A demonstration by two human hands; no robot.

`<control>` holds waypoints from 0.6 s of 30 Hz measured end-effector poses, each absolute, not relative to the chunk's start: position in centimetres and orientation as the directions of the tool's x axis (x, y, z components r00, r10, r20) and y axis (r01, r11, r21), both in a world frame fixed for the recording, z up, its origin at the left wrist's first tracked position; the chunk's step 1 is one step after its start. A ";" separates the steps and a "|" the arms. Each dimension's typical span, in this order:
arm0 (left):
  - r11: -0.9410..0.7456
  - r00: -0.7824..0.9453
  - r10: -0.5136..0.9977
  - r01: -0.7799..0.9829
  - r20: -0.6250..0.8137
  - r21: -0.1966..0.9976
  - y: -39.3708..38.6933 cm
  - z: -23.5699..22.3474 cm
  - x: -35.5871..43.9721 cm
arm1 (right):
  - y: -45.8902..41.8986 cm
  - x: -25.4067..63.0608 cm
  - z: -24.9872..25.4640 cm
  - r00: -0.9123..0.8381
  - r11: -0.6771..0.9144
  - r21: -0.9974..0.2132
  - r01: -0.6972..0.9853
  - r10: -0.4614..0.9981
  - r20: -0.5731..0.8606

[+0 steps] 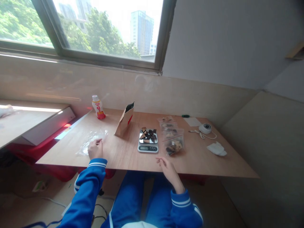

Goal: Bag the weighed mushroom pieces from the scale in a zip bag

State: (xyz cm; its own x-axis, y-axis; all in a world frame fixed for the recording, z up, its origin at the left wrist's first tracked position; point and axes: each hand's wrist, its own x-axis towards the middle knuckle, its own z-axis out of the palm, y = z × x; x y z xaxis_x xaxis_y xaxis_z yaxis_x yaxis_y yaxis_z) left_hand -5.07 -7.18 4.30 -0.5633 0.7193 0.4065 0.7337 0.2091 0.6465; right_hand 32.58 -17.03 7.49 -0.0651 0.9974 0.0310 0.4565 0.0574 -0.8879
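My left hand is over a clear plastic bag at the left of the table, its fingers curled closed, seemingly on the bag; the fingertips are partly hidden. My right hand is at the table's front edge with fingers loosely bent and apart, holding nothing. Just beyond it stands a small digital kitchen scale. Dark brown dried pieces are heaped on the scale's shiny plate. Right of the scale lie several zip bags, the nearest zip bag holding dark and pale dried pieces.
An open brown paper pouch stands behind the scale, and a white and red bottle is farther left. At the right are a white round device with a cable, a crumpled white tissue, a paper sheet and a green-black object.
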 end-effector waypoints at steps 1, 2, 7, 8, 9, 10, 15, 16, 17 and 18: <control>0.165 -0.584 0.653 0.732 0.483 0.661 -7.7 4.7 -4.0 | -17.3 31.8 7.9 -0.082 0.064 -0.897 0.437 0.996 0.031; 0.112 -0.599 0.588 0.726 0.544 0.678 -8.4 5.2 -2.7 | -17.5 30.9 8.4 -0.102 0.078 -0.909 0.411 0.994 0.039; -0.268 -0.394 0.649 0.682 0.650 0.681 -13.3 7.2 6.4 | -17.7 24.8 10.0 -0.163 0.208 -0.947 0.246 0.972 0.171; -0.352 -0.317 0.676 0.655 0.666 0.669 -14.3 7.4 8.0 | -17.5 23.7 10.2 -0.155 0.234 -0.949 0.211 0.967 0.204; -0.412 -0.259 0.698 0.617 0.667 0.670 -15.1 7.6 9.3 | -17.3 22.9 10.4 -0.146 0.248 -0.952 0.178 0.964 0.224; -0.457 -0.203 0.720 0.581 0.664 0.673 -15.9 7.6 10.2 | -17.1 22.2 10.5 -0.123 0.251 -0.956 0.151 0.965 0.234; -0.557 -0.062 0.738 0.506 0.672 0.658 -16.9 7.0 10.3 | -16.1 21.5 10.5 -0.049 0.192 -0.977 0.088 0.981 0.189; -0.566 -0.044 0.724 0.533 0.688 0.629 -16.8 6.8 9.9 | -16.0 21.7 10.4 -0.063 0.182 -0.982 0.058 0.982 0.178; -0.568 -0.024 0.709 0.571 0.704 0.592 -16.5 6.6 9.4 | -15.9 21.8 10.2 -0.078 0.169 -0.985 0.022 0.983 0.167; -0.566 -0.001 0.696 0.615 0.718 0.550 -16.3 6.4 8.9 | -15.8 22.0 10.0 -0.092 0.154 -0.988 -0.011 0.984 0.154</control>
State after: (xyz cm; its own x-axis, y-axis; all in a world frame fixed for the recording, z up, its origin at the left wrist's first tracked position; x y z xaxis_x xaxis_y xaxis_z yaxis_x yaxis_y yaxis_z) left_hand 8.90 -16.27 6.37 -0.0013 0.6962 0.7178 0.6149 -0.5655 0.5496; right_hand 21.96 -15.80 10.01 -0.0921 0.9838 0.1540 -0.0111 0.1537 -0.9881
